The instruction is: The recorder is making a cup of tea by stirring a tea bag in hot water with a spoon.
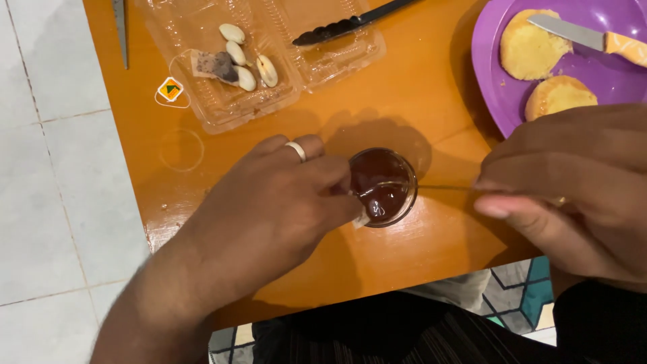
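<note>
Head view: left hand (269,209) steadies glass (382,187), right hand (579,195) holds spoon (404,187)

Clear glass cup (383,187), thin metal spoon (431,187), glossy orange table (404,101), crinkled clear plastic tray (202,40)

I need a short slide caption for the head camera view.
Left hand steadies a small glass jar of dark spread while right hand dips a spoon in.

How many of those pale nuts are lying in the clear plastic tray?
4, all in the left half of the tray: one at the top, one below it, one lower beside the used tea bag at, one to the right. None seems hidden.
</note>
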